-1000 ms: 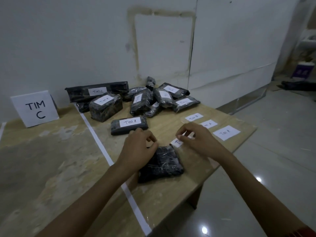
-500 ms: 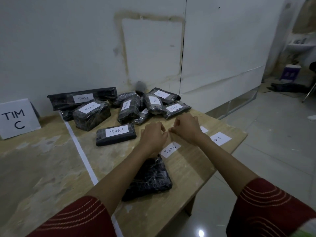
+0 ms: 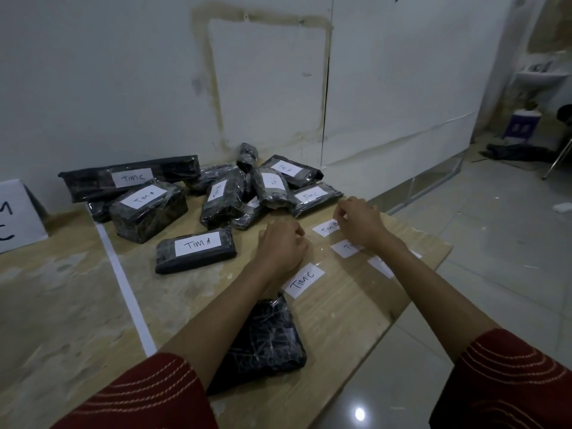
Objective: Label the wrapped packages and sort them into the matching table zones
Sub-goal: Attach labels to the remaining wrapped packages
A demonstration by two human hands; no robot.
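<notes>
Fingers of left hand (image 3: pixel 281 250) curled, right hand (image 3: pixel 360 222) fingers curled beside TIM B label (image 3: pixel 325 228), hold unclear

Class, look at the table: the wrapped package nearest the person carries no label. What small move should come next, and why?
Probably pick up the loose TIM C slip and lay it on the unlabelled package. That slip lies closest to it, most of the piled packages already show labels, and the left hand and right hand are both among the slips.

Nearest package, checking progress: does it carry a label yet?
No, the nearest package shows only bare black wrap on its visible top.
</notes>
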